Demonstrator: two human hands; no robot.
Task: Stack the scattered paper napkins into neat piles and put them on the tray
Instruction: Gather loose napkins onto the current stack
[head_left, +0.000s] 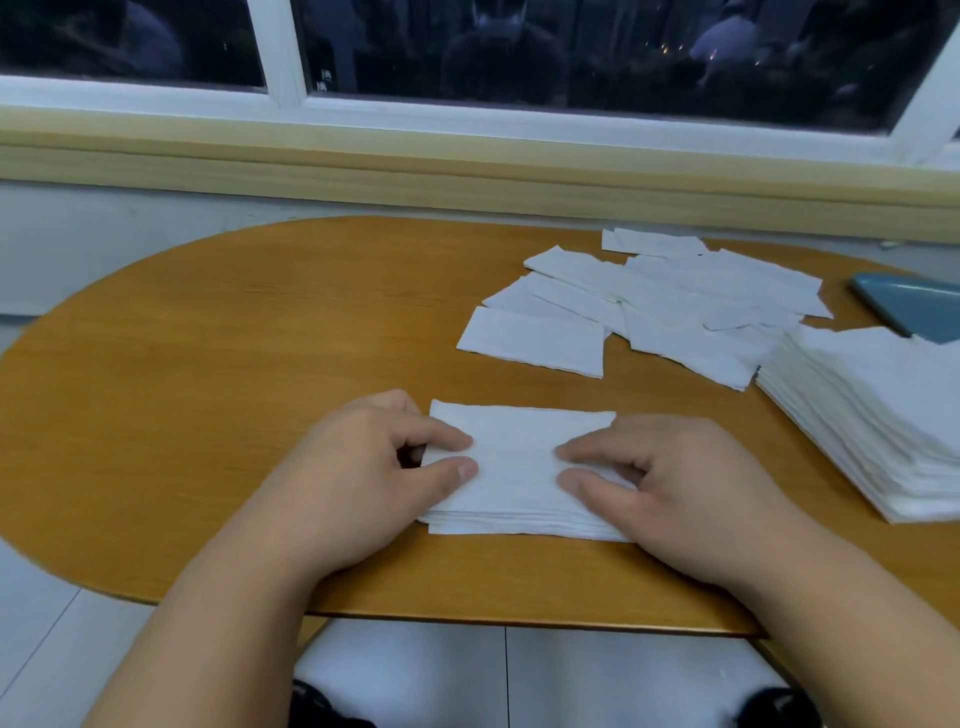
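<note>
Left grip (358, 478), right grip (675, 493) around napkins (517, 467)

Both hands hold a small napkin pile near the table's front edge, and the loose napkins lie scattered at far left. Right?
No: the head view shows the loose napkins scattered at far right of the table, not left. The left hand and right hand do hold the small napkin pile near the front edge.

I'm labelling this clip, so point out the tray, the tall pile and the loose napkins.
tray (919, 306): head view, its bare blue surface.
tall pile (883, 379): head view, top sheet.
loose napkins (535, 340): head view, nearest sheet's middle.
</note>
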